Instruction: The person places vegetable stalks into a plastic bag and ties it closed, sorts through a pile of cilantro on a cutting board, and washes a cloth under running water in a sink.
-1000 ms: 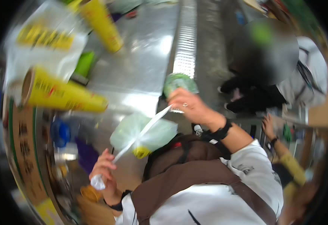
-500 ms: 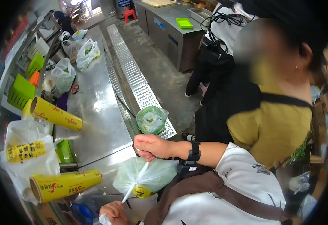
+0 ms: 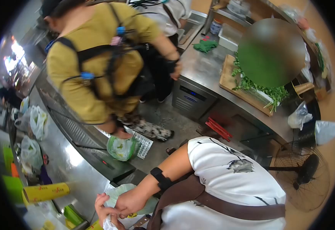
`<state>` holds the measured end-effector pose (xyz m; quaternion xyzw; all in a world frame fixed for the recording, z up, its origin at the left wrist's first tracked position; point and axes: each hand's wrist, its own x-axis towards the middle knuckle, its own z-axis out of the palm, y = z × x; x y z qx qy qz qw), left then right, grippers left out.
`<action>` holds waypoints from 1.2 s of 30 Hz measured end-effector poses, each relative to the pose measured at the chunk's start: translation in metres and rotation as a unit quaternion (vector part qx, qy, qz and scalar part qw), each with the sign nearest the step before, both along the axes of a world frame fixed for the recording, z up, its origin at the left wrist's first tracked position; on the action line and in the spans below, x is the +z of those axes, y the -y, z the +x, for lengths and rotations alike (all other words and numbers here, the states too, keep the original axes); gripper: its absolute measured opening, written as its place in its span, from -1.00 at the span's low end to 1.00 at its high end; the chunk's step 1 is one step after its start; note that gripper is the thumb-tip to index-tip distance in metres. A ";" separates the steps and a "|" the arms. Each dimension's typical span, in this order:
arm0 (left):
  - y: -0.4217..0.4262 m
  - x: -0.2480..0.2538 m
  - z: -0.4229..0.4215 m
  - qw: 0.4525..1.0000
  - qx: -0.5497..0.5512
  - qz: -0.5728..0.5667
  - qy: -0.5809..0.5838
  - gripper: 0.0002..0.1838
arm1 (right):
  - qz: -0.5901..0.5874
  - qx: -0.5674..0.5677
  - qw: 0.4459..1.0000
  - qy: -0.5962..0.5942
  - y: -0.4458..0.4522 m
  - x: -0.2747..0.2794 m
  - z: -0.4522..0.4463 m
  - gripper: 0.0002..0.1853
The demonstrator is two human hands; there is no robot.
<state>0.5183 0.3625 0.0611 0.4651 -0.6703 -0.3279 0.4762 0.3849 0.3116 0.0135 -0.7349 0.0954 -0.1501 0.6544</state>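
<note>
The 2 hands meet at the near side of the pale green plastic bag (image 3: pixel 118 191), beside the metal table (image 3: pixel 73 153). The right hand (image 3: pixel 132 201) is clenched on the gathered plastic, partly covering the bag. The left hand (image 3: pixel 104 209) grasps the white end (image 3: pixel 109 223), some fingers raised, close against the right. Left of the bag, a yellow roll (image 3: pixel 47 192) lies on the table. Beyond the bag, a person in a mustard shirt (image 3: pixel 93 57) has 1 hand (image 3: pixel 120 132) at a rounded green-and-clear plastic bundle (image 3: pixel 120 148); whether it is gripped, I cannot tell.
</note>
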 end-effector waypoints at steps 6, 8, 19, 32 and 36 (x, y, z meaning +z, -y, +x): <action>0.019 -0.022 0.005 0.913 -0.099 0.378 0.120 -0.26 | 0.048 -0.105 0.991 0.071 0.045 0.019 -0.069 -0.75; 0.041 -0.060 -0.028 0.937 -0.084 0.333 0.066 -0.56 | 0.054 -0.168 0.982 0.069 0.060 0.020 -0.097 -0.69; 0.175 -0.048 -0.264 0.992 -0.060 0.105 -0.021 -0.76 | 0.115 -0.431 0.867 0.221 0.115 0.042 -0.322 -0.70; 0.259 -0.051 -0.424 0.821 -0.541 -0.048 0.177 -0.76 | -0.349 -0.682 0.641 0.045 0.132 0.024 -0.412 -0.29; 0.285 -0.048 -0.456 0.777 -0.544 0.281 0.144 -0.76 | -0.297 -0.675 0.646 -0.198 0.095 0.024 -0.465 -0.31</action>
